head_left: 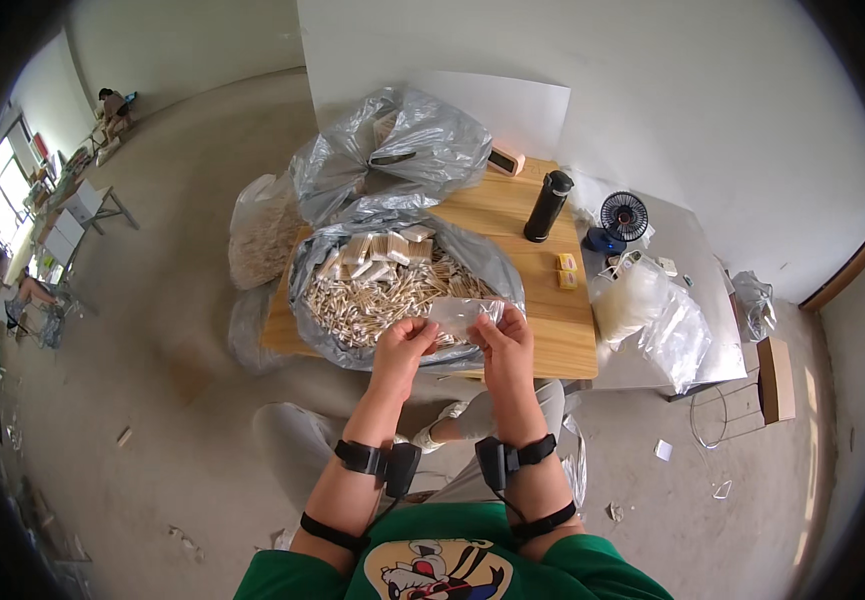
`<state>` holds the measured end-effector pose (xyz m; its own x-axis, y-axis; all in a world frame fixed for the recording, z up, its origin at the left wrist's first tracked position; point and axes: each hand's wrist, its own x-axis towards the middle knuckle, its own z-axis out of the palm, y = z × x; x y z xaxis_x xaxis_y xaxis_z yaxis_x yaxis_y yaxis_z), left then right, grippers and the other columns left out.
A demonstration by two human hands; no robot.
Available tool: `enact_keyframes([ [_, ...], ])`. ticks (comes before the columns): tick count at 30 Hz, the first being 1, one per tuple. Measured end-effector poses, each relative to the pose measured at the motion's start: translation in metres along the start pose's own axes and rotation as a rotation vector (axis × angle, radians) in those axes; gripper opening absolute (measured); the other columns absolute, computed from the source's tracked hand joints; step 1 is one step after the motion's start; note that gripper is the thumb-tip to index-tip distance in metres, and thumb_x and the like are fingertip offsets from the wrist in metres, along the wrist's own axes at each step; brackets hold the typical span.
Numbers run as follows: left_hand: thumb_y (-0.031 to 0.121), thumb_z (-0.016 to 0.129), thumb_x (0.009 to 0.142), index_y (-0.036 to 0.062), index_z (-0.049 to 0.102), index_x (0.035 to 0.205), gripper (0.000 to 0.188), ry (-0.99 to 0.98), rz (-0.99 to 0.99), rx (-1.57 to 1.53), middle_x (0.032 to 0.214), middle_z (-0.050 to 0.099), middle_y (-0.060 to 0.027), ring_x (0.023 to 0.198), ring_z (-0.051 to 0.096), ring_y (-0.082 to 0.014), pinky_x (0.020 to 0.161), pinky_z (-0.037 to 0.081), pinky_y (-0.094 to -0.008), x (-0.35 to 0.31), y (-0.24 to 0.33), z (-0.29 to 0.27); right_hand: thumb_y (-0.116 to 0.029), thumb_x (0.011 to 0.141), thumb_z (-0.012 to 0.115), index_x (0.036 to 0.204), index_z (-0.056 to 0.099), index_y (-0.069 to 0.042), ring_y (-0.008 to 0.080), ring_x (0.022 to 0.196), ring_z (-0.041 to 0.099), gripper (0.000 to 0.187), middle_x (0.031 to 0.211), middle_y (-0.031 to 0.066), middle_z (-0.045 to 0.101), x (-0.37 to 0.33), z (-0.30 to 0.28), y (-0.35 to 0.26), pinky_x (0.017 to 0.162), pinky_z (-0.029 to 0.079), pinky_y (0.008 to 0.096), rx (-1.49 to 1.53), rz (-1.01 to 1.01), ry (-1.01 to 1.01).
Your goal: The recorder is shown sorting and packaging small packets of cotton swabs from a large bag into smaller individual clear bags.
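Both hands pinch one small clear plastic bag between them, its long axis running left to right: the left hand clamps the left edge, the right hand the right. It hangs just above the near rim of the grey sack of cotton swabs, equally close to either hand.

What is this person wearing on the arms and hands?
Both hands, left hand and right hand, are bare. Each wrist carries a black strap with a small black box, and a second thin black band circles each forearm. Green sleeves are pushed up.
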<state>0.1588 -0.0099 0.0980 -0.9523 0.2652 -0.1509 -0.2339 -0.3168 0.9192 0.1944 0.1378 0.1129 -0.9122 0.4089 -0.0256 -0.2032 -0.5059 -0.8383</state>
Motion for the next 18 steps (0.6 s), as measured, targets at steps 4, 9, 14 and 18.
enact_keyframes([
  [4, 0.015, 0.064, 0.086, 0.0022, 0.063, 0.088, 0.013, -0.037, 0.008, 0.041, 0.074, 0.059, 0.0017, 0.066, 0.053, -0.0062, 0.061, 0.043, -0.0203, -0.005, 0.011, -0.004, -0.014, 0.089, 0.06, 0.087, 0.056, -0.004, 0.009, 0.065, 0.054, 0.011, 0.074, 0.001, 0.059, -0.001, -0.009, 0.002, 0.06, 0.044, 0.0228, -0.095, -0.037, -0.018],
  [9, 0.019, 0.056, 0.09, 0.0009, 0.063, 0.079, 0.022, -0.092, 0.124, 0.706, 0.063, 0.056, 0.0025, 0.058, 0.05, -0.0064, 0.055, 0.041, -0.0214, -0.018, 0.029, 0.0, -0.022, 0.094, 0.055, 0.077, 0.053, -0.007, 0.0058, 0.054, 0.043, 0.023, 0.061, -0.003, 0.049, -0.005, -0.008, -0.001, 0.052, 0.037, 0.0217, -0.133, -0.124, 0.078],
  [14, 0.027, 0.054, 0.093, 0.0015, 0.06, 0.085, 0.027, -0.207, 0.162, 0.529, 0.072, 0.057, 0.0008, 0.063, 0.052, -0.0068, 0.058, 0.042, -0.0217, -0.011, 0.018, -0.014, -0.023, 0.096, 0.051, 0.077, 0.05, -0.009, 0.004, 0.049, 0.039, 0.023, 0.058, -0.0052, 0.042, -0.006, -0.009, -0.004, 0.045, 0.033, 0.0215, -0.235, -0.208, 0.127],
  [18, 0.03, 0.058, 0.091, 0.002, 0.055, 0.092, 0.028, -0.087, 0.342, 0.411, 0.077, 0.057, -0.0011, 0.071, 0.054, -0.0076, 0.062, 0.043, -0.0212, -0.004, -0.008, 0.003, -0.018, 0.094, 0.053, 0.074, 0.048, -0.005, 0.0088, 0.055, 0.036, 0.024, 0.059, -0.0007, 0.043, -0.004, -0.007, 0.01, 0.05, 0.035, 0.0254, -0.803, -0.433, 0.173],
])
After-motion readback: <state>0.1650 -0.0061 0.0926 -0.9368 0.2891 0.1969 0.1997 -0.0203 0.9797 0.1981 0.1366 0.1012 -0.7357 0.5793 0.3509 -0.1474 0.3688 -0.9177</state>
